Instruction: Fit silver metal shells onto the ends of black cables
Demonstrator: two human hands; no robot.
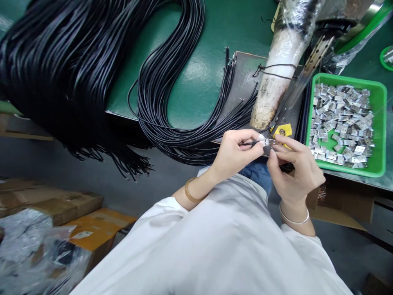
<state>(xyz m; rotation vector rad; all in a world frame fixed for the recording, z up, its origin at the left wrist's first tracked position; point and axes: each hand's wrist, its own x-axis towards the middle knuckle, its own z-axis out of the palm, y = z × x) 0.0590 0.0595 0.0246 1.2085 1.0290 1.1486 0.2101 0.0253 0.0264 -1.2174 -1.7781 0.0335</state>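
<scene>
Thumb and fingers of my left hand [236, 151] pinch the end of a black cable [248, 143], with something white around a fingertip. Directly in front of those fingertips is a small silvery USB connector [270, 141], level with the cable end. My right hand [296, 166] has its thumb and forefinger closed about the connector's other end. Whether cable and connector touch is hidden by my fingertips. A soldering iron's perforated metal shaft [315, 55] slants down just beyond my hands, beside a wrapped pale tube [274, 82]. A yellow piece [284, 130] lies below the shaft.
A green tray [380, 123] of loose metal connectors stands to the right. Bundled black cables [159, 86] loop over the green table [199, 73], and a larger bunch [58, 73] hangs off its edge at left. Cardboard boxes [101, 225] and plastic bags sit on the lower left floor.
</scene>
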